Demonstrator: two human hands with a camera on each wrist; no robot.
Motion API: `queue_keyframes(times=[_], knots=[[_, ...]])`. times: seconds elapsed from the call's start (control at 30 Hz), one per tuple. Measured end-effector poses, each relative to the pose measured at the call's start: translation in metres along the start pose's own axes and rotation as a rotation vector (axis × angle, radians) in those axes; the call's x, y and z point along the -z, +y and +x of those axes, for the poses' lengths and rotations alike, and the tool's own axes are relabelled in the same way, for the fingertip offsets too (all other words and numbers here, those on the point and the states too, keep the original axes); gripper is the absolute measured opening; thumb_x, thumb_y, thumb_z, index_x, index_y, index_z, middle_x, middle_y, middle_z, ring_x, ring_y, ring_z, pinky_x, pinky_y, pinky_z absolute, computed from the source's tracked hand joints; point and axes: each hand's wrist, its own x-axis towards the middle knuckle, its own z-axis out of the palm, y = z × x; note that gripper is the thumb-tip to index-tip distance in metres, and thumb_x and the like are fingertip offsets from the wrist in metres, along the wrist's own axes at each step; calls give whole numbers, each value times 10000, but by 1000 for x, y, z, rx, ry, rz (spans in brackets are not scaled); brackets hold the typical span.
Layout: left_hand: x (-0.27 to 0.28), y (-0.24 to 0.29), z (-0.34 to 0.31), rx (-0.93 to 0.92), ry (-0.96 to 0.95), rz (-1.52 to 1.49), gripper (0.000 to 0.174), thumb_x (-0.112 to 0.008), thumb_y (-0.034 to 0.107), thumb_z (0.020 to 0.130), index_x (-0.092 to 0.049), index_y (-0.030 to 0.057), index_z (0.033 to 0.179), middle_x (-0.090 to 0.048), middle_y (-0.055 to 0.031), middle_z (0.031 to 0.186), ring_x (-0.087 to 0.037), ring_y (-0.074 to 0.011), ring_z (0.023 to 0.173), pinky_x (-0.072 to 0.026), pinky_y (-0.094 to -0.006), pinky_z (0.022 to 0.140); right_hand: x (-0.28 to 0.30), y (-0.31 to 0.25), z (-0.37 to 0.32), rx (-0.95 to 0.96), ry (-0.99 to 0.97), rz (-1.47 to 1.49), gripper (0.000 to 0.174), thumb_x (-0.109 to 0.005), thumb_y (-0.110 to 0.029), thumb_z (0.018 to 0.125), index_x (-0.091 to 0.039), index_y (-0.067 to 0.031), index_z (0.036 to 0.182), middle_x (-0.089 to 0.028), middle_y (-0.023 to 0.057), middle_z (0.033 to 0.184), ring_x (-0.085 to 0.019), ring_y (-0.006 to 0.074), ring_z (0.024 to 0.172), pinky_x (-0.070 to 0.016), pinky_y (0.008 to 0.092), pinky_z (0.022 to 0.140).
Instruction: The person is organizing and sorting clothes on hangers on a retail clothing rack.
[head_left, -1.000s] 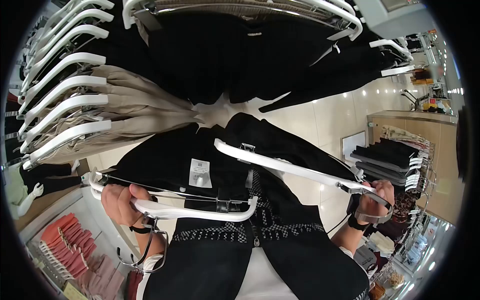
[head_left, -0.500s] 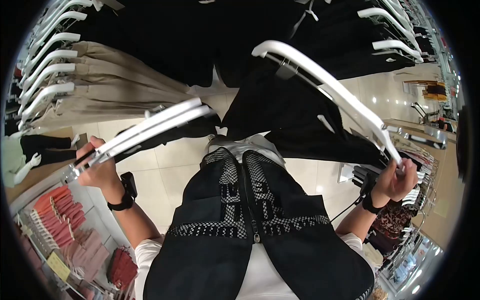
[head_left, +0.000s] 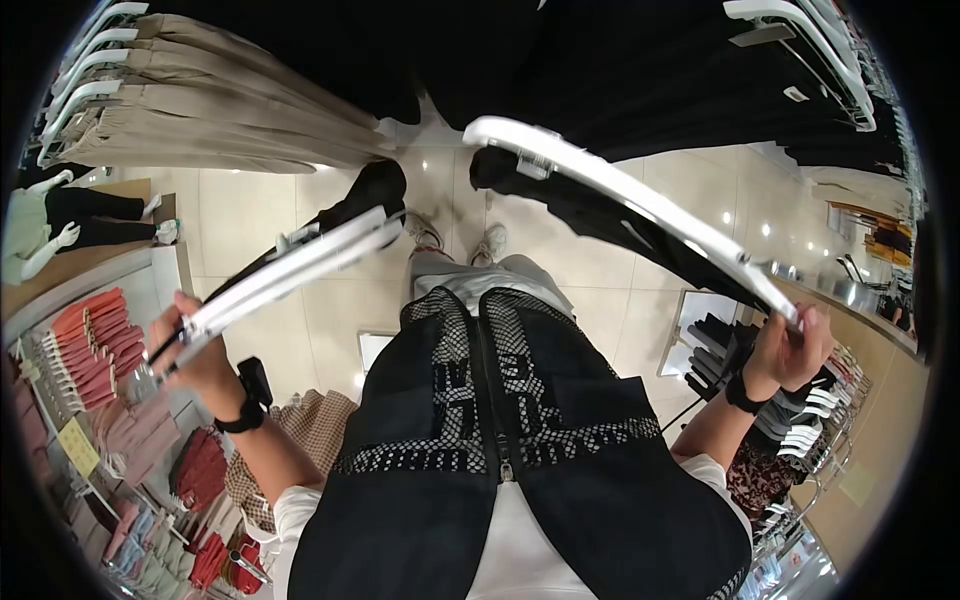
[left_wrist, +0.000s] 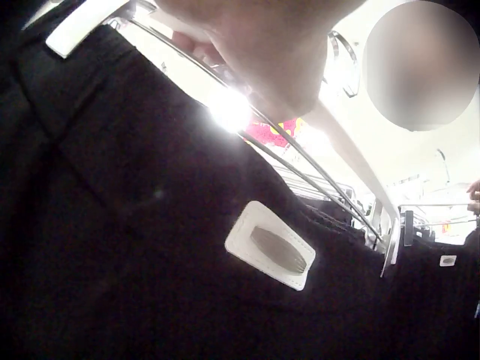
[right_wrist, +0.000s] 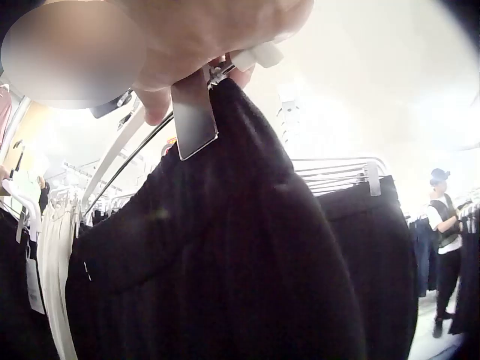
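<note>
At the left of the head view, the left hand [head_left: 195,350] grips white hangers [head_left: 290,270], slightly blurred, with black cloth [head_left: 375,190] hanging beyond them. The right hand [head_left: 792,350] pinches the end of another white hanger [head_left: 630,195], which slants up toward the middle; black trousers [head_left: 600,225] hang from it. Seen from the left wrist, the left hand [left_wrist: 262,52] is above dark cloth [left_wrist: 135,195] bearing a white label [left_wrist: 270,246]. In the right wrist view, the right hand [right_wrist: 210,37] is at the hanger's end, over black cloth [right_wrist: 217,217] beside a metal clip [right_wrist: 193,116].
Beige trousers [head_left: 230,120] hang on a rack at upper left, black garments [head_left: 660,80] across the top. Pink clothes [head_left: 95,340] are at left, folded dark clothes [head_left: 715,350] at right. Tiled floor [head_left: 600,270] lies between. The right wrist view shows a person [right_wrist: 446,247] standing far off.
Both hands have moved outward, and the left hand's hangers now tilt up to the right. The black garments no longer lie before the vest. The racks have shifted upward in the head view.
</note>
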Motion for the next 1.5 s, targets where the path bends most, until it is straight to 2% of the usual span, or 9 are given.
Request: queue_keyframes(times=[0.13,0.17,0.27,0.4,0.6,0.67,0.9,1.23,1.5], knots=[[41,-12,-14,-37,9,-130,258,-777,74,921,-651,2,708,-641,-74,609,-577,-161,495,-485,-301,486,37,15,-85,-352,22,242,338,-678,-38,893,-603,59,1208,-685,213,971,-706,390,782,-602,464,723],[49,-14,-14,22,-24,-105,226,-797,13,866,-640,7,704,-627,-111,626,-573,-241,503,-461,-358,481,35,9,-75,-283,-5,176,343,-706,-47,890,-606,75,1194,-686,215,945,-705,382,759,-598,455,698],[47,-24,-9,80,-83,-105,261,-791,-12,886,-565,12,757,-609,-102,627,-544,-224,496,-442,-331,465,12,-14,-41,-132,51,89,384,-787,-77,879,-615,111,1166,-692,220,861,-701,363,699,-576,426,624],[19,-41,-2,-45,-11,-95,238,-794,35,896,-624,7,732,-632,-98,631,-565,-195,486,-463,-313,469,-11,-28,7,37,-65,-3,562,-788,63,872,-533,6,1369,-680,181,873,-631,260,706,-531,340,611],[-2,-64,1,86,14,-83,274,-871,160,851,-700,33,679,-697,-62,622,-612,-163,482,-506,-293,473,-16,-26,17,16,60,-101,551,-854,39,822,-575,31,1297,-692,208,987,-660,272,785,-567,357,671],[-6,-69,2,137,-9,-87,257,-863,149,853,-707,26,690,-717,-66,647,-636,-167,504,-517,-291,484,-13,-30,21,19,52,-193,567,-791,100,804,-561,24,1317,-681,184,860,-643,268,681,-547,360,617],[-30,-70,22,-34,52,-149,231,-802,64,897,-671,-17,725,-652,-90,610,-581,-174,487,-467,-291,470,-17,-59,23,-9,95,-255,586,-796,145,760,-556,45,1284,-681,185,853,-645,268,667,-532,344,592],[-47,-71,32,-89,104,-238,247,-812,145,890,-722,14,701,-668,-72,579,-591,-170,456,-474,-283,454,10,-95,3,-114,201,-266,540,-821,121,782,-584,82,1265,-662,205,993,-663,260,746,-564,332,667],[-63,-63,43,-221,228,-262,270,-833,140,858,-665,50,666,-667,-76,600,-602,-200,476,-474,-320,460,37,-118,11,-138,148,-338,629,-819,163,727,-588,28,1297,-695,182,858,-625,269,693,-507,342,622]])
